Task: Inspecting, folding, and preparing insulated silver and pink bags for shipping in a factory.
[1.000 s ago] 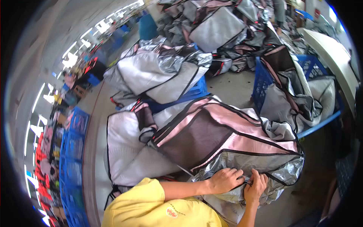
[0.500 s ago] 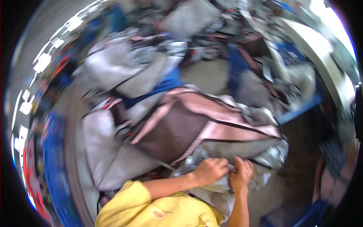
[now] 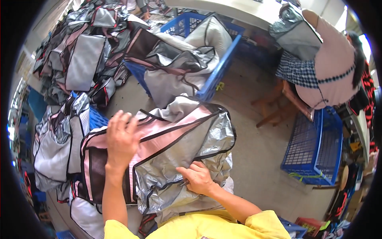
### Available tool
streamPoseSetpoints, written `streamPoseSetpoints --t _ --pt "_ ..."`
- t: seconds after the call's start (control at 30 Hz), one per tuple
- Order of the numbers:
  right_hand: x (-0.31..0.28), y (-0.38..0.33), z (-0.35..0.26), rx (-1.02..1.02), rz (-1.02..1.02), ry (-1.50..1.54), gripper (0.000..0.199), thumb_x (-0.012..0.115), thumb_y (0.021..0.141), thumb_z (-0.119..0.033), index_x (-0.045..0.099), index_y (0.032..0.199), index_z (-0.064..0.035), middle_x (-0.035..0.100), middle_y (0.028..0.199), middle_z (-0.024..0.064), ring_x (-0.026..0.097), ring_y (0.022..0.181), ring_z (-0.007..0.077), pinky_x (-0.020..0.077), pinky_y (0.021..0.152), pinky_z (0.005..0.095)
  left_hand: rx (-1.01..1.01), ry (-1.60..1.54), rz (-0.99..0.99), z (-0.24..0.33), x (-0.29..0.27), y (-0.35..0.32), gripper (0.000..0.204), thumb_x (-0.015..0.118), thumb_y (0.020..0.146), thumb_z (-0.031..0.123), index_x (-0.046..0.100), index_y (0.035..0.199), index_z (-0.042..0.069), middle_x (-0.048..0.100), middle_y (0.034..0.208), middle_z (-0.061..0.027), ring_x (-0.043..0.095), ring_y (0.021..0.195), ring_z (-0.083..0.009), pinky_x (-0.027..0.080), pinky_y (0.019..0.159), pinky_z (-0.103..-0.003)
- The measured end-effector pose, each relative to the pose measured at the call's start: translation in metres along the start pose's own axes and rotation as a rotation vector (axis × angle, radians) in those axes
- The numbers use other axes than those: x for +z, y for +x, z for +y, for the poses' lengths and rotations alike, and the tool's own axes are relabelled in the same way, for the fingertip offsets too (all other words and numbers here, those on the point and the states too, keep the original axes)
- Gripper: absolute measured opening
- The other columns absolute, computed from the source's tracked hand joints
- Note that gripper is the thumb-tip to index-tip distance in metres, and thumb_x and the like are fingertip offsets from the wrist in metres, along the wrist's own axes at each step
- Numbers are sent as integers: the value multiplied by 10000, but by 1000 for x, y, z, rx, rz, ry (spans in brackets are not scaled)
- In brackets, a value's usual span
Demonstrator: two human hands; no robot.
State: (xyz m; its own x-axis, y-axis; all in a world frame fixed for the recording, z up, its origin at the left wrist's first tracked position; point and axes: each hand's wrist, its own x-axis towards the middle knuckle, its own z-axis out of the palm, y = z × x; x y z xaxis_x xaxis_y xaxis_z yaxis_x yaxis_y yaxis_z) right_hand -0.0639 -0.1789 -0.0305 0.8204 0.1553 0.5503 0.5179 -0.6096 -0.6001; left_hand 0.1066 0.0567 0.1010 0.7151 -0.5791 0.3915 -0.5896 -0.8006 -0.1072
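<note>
Pinching a small tool against the silver cover (image 3: pixel 183 159), our right hand (image 3: pixel 199 177) stays low; our left hand (image 3: pixel 121 139) has lifted, now spread flat on its pink panel, smoothing it.

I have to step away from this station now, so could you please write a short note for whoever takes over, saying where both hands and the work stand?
Left hand: open, fingers spread, lying flat on the pink panel of the silver and pink cover draped in front of the person.
Right hand: pinching the cover's silver fabric near a black-trimmed edge; a small thin tool seems to be between the fingers, too small to identify.
Around: more covers of the same kind fill the blue crate ahead and lie piled at left.
Done: one cover is spread out and held.
Left: whatever the right hand is doing on the fabric; not finished.
</note>
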Motion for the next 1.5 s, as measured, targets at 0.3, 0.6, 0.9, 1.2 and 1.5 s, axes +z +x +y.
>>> streamPoseSetpoints --t 0.3,0.6,0.9,1.2,1.5 --pt "-6 4 3 -43 -6 76 617 752 633 -26 699 1248 -51 612 767 -2 566 702 214 517 806 361 -240 132 -253 -47 -2 4 238 747 933 285 659 896 67 702 828 -144 710 798 -374 516 697 -506" --pt "-21 67 -5 -243 25 166 575 740 690 -61 685 1261 -20 599 853 52 625 874 271 548 929 420 -243 287 396 -5 -201 -10 150 666 1006 110 693 1052 -29 701 940 -185 674 826 -409 523 749 -487" --pt "-6 40 -5 -87 -390 353 654 725 662 8 672 1309 -78 731 941 96 709 811 303 586 721 420 -126 141 -82 27 -136 -109 259 719 897 178 730 1089 4 644 878 -107 609 761 -322 480 678 -460" --pt "-48 114 31 192 99 -55 367 879 816 -136 762 1163 -135 668 1045 77 702 839 268 565 697 384 -382 -93 -127 39 -15 -205 302 814 779 94 761 1073 52 618 873 -55 621 820 -283 515 686 -425" --pt "2 95 107 287 -66 -245 195 786 866 -127 729 1048 -85 678 996 99 672 938 342 542 768 446 -468 -291 -221 22 -33 -197 234 829 869 258 742 939 52 647 869 -82 643 829 -304 527 690 -426"
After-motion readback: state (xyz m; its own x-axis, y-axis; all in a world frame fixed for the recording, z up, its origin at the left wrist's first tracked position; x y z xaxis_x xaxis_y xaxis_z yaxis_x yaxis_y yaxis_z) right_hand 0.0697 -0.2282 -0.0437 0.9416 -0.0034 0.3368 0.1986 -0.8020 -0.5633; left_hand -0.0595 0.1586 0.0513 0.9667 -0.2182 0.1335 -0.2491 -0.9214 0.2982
